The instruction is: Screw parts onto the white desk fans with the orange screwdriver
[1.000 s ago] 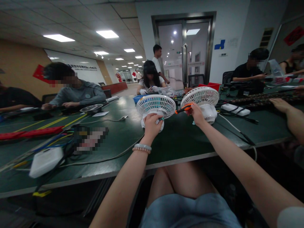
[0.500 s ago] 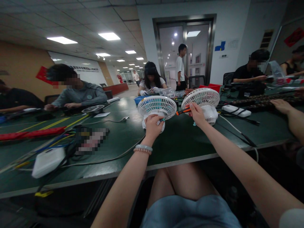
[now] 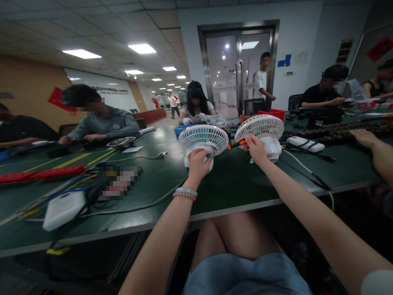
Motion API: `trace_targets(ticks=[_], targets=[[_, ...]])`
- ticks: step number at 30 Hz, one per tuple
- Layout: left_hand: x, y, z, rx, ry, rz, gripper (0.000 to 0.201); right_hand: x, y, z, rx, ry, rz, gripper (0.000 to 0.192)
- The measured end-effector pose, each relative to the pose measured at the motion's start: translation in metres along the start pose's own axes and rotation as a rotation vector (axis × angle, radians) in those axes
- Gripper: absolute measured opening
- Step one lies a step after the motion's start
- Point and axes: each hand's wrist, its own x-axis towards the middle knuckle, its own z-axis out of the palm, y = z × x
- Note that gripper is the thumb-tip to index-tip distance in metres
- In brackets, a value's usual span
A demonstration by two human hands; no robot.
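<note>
Green matting is covering the long worktable [image 3: 233, 184], and the person seated at its near edge is reaching both bare arms out over it. Their left hand [image 3: 198, 162] is closing around the base of a small white desk fan [image 3: 203, 139] that is standing upright on the mat, while the right hand [image 3: 254, 148] is gripping an orange-handled screwdriver [image 3: 237, 143], its tip pointing toward that fan. Just behind the right hand a second white fan [image 3: 260, 127] is standing, tilted slightly back. Cables are trailing across the table toward a white box [image 3: 63, 209] at the left, near a red strip [image 3: 39, 173] lying flat. Other people are sitting along the far sides, bending over their own work, and one person is standing by the glass double door [image 3: 238, 69]. Ceiling panels [image 3: 141, 48] are glowing overhead, and a co-worker's hand [image 3: 364, 137] is resting at the right edge of the table
</note>
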Motion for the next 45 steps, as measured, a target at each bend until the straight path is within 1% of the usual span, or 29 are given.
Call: trace_targets(ticks=[5,10,14,16,19,21,23,26,29,33,36,40,45], targets=[[0.0003,-0.0014,0.0011,-0.006,0.004,-0.002,0.022,0.0003,-0.0025,-0.0014,-0.087,0.032,-0.027,0.037],[0.0010,-0.0017,0.0018,-0.001,-0.002,-0.013,0.022,0.0018,-0.0022,-0.0010,-0.049,0.044,-0.070,0.034],[0.0009,-0.0009,0.0010,-0.006,-0.004,-0.011,0.023,0.0013,-0.0033,-0.0003,-0.062,0.034,-0.096,0.032],[0.0007,-0.0007,0.0007,0.000,-0.006,-0.013,0.023,0.0008,-0.0031,0.0000,-0.041,0.030,-0.087,0.030],[0.0005,-0.0006,0.0009,0.005,0.001,-0.010,0.022,0.0003,-0.0024,-0.0002,0.061,-0.014,-0.039,0.027],[0.0005,-0.0005,0.0013,0.004,0.005,-0.005,0.022,0.0002,-0.0021,-0.0005,0.124,-0.043,-0.005,0.028],[0.0006,-0.0002,0.0014,0.007,0.003,-0.008,0.022,0.0001,-0.0018,-0.0005,0.132,-0.041,0.010,0.029],[0.0008,0.0001,0.0012,0.015,-0.003,-0.018,0.022,0.0004,-0.0012,0.0002,0.077,-0.007,0.005,0.033],[0.0009,0.0000,0.0012,0.016,-0.002,-0.018,0.022,0.0005,-0.0017,0.0004,0.023,-0.001,0.002,0.038],[0.0008,-0.0003,0.0016,0.000,0.000,-0.007,0.022,-0.0004,-0.0057,-0.0011,-0.042,0.012,0.006,0.039],[0.0005,0.0001,0.0014,0.001,0.001,-0.004,0.022,-0.0014,-0.0091,-0.0017,-0.091,0.014,0.007,0.039],[0.0004,0.0003,0.0009,0.006,0.005,0.002,0.021,-0.0022,-0.0107,-0.0001,-0.130,0.001,-0.021,0.033],[0.0007,-0.0005,0.0007,0.019,-0.020,0.010,0.024,-0.0031,-0.0109,0.0005,-0.194,-0.028,-0.008,0.032]])
